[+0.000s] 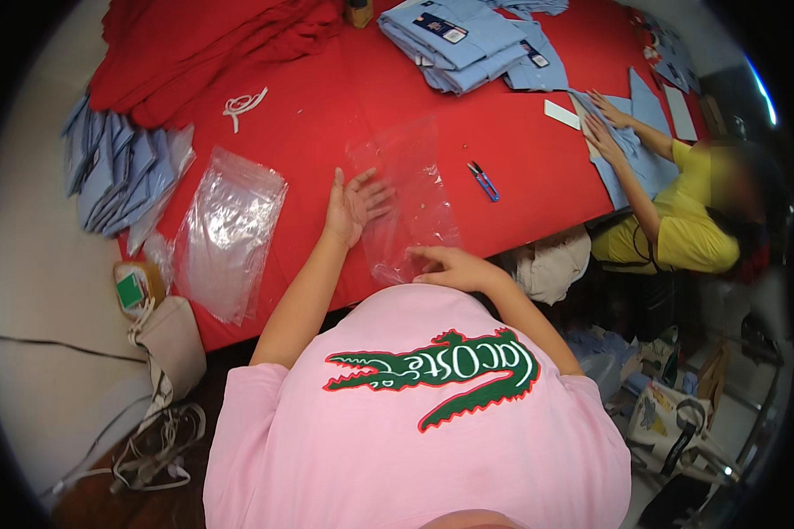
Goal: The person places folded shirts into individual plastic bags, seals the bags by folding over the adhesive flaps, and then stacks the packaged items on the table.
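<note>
A clear plastic bag (422,198) lies flat on the red-covered table (318,167) in front of me. My left hand (359,207) is at its left side, palm turned toward the bag and fingers spread; whether the fingertips touch the film I cannot tell. At the near end of the bag is my right hand (454,268), its fingers stretched to the left and apart, over crumpled film. Blue-handled thread snips (483,182) rest to the right of the bag. To the left lies a stack of clear plastic bags (229,234).
Folded blue shirts (454,44) are piled at the far side, more bagged blue garments (123,167) at the left edge. Red cloth (212,53) heaps far left, near white cord (244,108). A person in yellow (679,212) handles a blue garment (635,145) at right.
</note>
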`<state>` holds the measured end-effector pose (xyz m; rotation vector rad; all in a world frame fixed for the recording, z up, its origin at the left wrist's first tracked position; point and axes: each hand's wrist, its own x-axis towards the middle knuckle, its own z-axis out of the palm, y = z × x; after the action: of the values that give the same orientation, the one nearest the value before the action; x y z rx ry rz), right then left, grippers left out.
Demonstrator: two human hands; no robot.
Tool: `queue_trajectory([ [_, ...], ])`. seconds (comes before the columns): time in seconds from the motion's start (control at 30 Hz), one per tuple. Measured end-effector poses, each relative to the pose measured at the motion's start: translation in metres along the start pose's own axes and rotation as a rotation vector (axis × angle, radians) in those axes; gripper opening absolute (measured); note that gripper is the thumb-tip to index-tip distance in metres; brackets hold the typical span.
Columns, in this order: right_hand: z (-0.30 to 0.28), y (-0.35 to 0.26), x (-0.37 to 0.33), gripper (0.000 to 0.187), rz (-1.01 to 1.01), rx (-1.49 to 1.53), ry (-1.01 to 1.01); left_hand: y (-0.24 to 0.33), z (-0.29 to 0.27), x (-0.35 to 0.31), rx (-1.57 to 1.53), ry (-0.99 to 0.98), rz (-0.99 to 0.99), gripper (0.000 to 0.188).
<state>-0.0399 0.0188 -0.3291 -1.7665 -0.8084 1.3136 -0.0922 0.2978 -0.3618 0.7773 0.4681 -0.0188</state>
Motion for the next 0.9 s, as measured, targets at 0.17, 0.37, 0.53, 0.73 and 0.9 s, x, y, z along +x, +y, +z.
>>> queue_trajectory([
  [0.17,-0.07,-0.02,0.013,0.045,-0.044,0.106,0.182,-0.014,-0.014,-0.008,-0.199,0.241,0.151,0.094],
  [0.37,-0.129,-0.04,0.078,0.042,-0.217,-0.188,0.298,-0.022,0.005,0.011,0.176,0.485,0.238,0.037],
  [0.53,-0.126,-0.079,0.085,0.059,-0.293,-0.166,0.347,-0.028,0.063,0.021,0.348,0.486,0.457,0.039],
  [0.73,-0.153,-0.049,0.027,0.065,-0.303,0.23,0.457,-0.046,0.202,0.027,0.408,0.117,0.391,0.044],
  [0.9,-0.232,0.027,-0.064,0.041,-0.334,0.606,0.406,-0.014,0.216,0.092,0.296,-0.057,0.091,0.046],
])
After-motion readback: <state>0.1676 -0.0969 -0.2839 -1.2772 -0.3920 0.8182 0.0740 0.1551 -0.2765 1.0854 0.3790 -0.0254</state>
